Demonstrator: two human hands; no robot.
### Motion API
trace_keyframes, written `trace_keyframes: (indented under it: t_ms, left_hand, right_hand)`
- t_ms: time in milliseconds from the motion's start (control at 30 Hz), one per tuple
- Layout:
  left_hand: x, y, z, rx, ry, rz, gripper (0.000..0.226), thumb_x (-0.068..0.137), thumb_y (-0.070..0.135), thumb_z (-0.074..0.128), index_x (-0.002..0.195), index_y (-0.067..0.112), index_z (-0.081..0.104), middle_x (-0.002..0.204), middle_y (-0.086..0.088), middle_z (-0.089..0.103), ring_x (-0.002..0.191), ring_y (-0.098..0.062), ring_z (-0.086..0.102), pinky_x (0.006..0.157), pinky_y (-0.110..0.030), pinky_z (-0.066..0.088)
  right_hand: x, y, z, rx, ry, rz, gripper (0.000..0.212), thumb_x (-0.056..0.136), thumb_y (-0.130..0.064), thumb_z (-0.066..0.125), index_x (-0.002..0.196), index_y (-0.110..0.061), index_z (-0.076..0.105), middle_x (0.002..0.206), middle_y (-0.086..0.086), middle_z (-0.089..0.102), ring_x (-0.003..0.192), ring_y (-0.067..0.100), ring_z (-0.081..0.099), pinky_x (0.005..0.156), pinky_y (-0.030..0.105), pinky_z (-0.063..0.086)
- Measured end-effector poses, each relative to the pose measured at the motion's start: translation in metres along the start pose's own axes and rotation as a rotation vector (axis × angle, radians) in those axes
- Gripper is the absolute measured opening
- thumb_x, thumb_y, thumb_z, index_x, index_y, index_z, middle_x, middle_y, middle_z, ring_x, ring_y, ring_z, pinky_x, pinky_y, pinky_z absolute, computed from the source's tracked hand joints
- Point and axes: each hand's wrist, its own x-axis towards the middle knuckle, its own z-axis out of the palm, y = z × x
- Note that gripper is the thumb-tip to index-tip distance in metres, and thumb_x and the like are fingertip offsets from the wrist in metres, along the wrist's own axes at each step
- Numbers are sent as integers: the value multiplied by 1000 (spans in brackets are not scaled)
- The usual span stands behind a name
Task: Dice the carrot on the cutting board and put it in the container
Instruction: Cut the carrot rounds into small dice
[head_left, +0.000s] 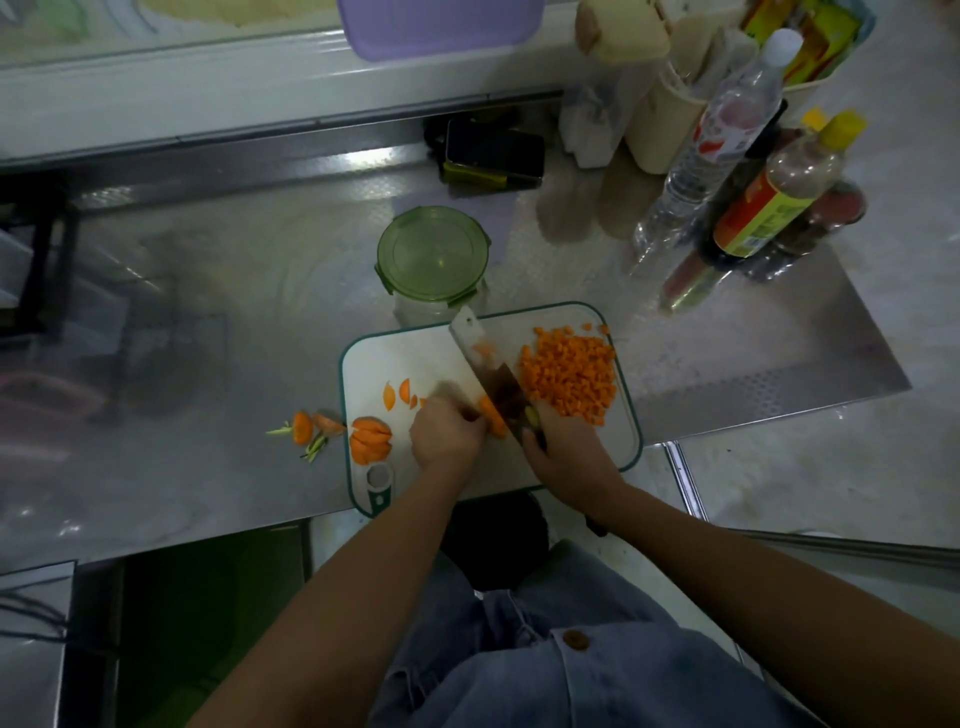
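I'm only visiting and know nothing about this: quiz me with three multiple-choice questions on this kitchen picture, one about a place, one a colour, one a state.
1. Where is the pile of diced carrot? A) in the container B) on the right part of the cutting board C) on the floor
2. What colour is the lid of the container? A) green B) red C) black
3. The container is: A) shut B) open C) tipped over
Answers: 1 B, it lies heaped right of the knife; 2 A, plainly green; 3 A, the lid sits on it.
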Motion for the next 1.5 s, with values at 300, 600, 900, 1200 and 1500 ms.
trace_keyframes:
  t_ms: [300,600,900,1200,1500]
  left_hand:
    - [7,-1,-12,435,31,709,41,72,23,71,112,18,61,109,-7,51,101,-26,51,70,-35,47]
    - [16,5,-13,631,35,926,17,67,19,71,83,15,67,93,-9,56,92,-32,55,69,-36,45]
    - [1,3,-9,567,33,686,24,84,24,61,105,14,62,109,-8,54,105,-27,51,74,-35,44]
    - [11,5,-13,610,-38,806,32,85,31,63,116,21,59,109,-7,48,103,-27,49,76,-34,41]
    - [14,7,-17,678,-56,813,36,90,41,55,119,19,55,119,-7,46,113,-25,45,85,-33,39]
  right_hand:
    - [4,17,-18,182,111,145,9,91,-10,54,83,-10,49,59,-9,41,54,15,43,52,32,34]
    - [-4,26,-11,184,91,174,6,90,-12,54,92,-7,56,71,5,56,62,21,52,57,34,42]
    - [-1,14,-4,67,17,109,13,90,-14,52,96,-5,57,78,14,61,68,28,57,61,40,46]
    - [-3,14,-6,67,53,156,9,90,-13,51,92,-6,55,70,12,56,62,24,53,58,41,46]
    - [-5,12,-8,48,50,175,9,90,-12,52,90,-4,54,67,7,50,61,23,50,59,41,42]
